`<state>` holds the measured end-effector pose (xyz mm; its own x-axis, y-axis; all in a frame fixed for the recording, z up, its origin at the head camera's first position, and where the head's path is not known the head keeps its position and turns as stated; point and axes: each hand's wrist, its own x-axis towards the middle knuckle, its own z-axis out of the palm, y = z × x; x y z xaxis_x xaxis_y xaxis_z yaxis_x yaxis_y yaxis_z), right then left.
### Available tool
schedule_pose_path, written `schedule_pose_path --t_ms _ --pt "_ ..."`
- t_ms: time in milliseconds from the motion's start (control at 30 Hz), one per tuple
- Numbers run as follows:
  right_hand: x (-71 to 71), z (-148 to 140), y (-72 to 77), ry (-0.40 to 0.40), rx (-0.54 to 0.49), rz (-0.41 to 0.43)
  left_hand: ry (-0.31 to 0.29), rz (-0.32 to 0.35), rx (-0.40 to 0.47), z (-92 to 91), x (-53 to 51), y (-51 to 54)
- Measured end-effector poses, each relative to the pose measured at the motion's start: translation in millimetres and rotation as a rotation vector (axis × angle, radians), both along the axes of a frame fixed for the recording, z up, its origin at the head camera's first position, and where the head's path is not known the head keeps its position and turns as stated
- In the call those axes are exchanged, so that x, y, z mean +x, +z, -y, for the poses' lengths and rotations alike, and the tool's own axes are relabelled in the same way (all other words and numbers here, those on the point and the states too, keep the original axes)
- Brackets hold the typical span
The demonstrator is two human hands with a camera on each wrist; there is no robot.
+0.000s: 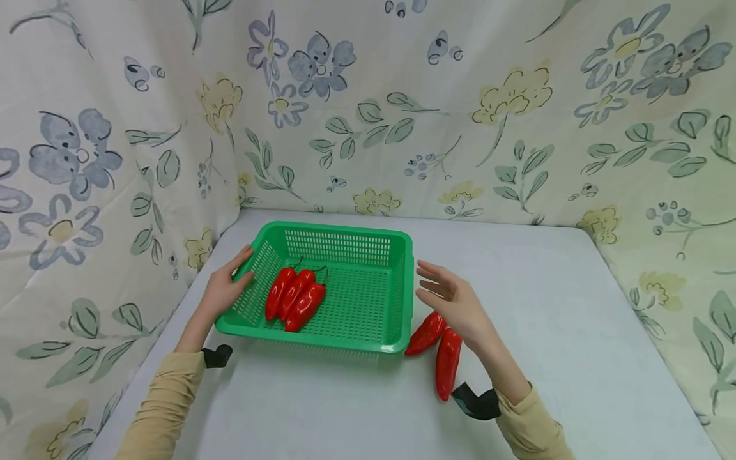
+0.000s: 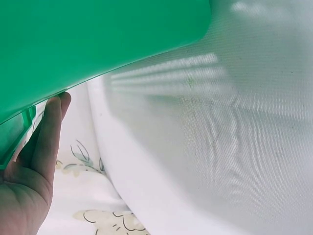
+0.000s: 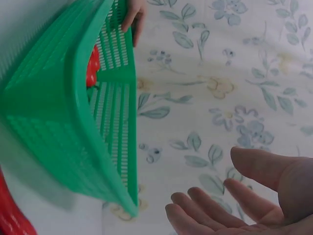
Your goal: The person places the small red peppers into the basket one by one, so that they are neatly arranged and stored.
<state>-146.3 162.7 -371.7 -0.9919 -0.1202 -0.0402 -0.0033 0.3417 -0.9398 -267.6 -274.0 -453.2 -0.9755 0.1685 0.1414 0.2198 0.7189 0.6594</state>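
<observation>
A green plastic basket (image 1: 356, 306) with slotted walls holds three red chili peppers (image 1: 296, 294) in its left half. My left hand (image 1: 223, 287) grips the basket's left rim, thumb on the inner side and fingers outside. In the left wrist view, fingers (image 2: 49, 132) touch the green wall from below. My right hand (image 1: 454, 303) is off the basket's right end, fingers loosely spread and holding nothing. In the right wrist view its palm and fingers (image 3: 205, 210) show plainly. Under that hand, two more chili peppers (image 1: 448, 364) lie on the table beside the basket.
The white table (image 1: 563, 358) extends to the right and in front of the basket. A floral curtain (image 1: 368, 115) hangs along the back and both sides of it. Black bands (image 1: 478, 404) sit at both wrists, by the beige sleeves.
</observation>
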Motion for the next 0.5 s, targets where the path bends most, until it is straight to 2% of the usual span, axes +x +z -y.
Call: schedule_pose_path --t_ms 300,500 --pt "5.7 -26.2 -13.0 -0.034 0.092 -0.006 0.000 -0.004 0.008 0.6 0.9 -1.3" --pt "9.3 -36.8 -29.2 -0.047 0.155 0.069 -0.007 0.006 0.023 1.2 0.0 -2.1"
